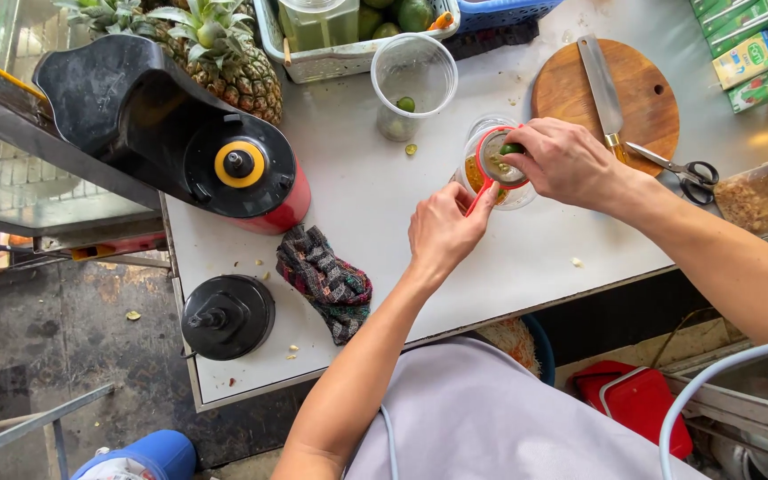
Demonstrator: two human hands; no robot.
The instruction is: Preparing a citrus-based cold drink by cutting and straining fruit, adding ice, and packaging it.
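- Strainer (500,165), small, red-rimmed, sits on top of a clear plastic cup (516,197) holding orange-yellow liquid, mid-table near the round wooden cutting board (642,98).
- Left hand (444,233) clenched around the strainer's red handle, thumb on top.
- Right hand (564,160) pinches a small green fruit piece (510,149) over the mesh; fingers hide most of it, kind hard to tell.
- Cup mostly hidden under strainer and hands.
- Second clear cup (412,82) just behind, a green bit inside.
- Knife (604,89) lies on the board, scissors (682,167) at its edge.
- Juicer (180,133), black and red, to the left; pineapples (215,49) behind it, tops cut off.
- Checked rag (324,277) and a black lid (227,316) near the front edge.
- White tabletop (384,204), stained, crumbs scattered.
- Basket (335,53) and green cartons (753,49) cut off at top.
- Dirty dark floor (37,338) at left.
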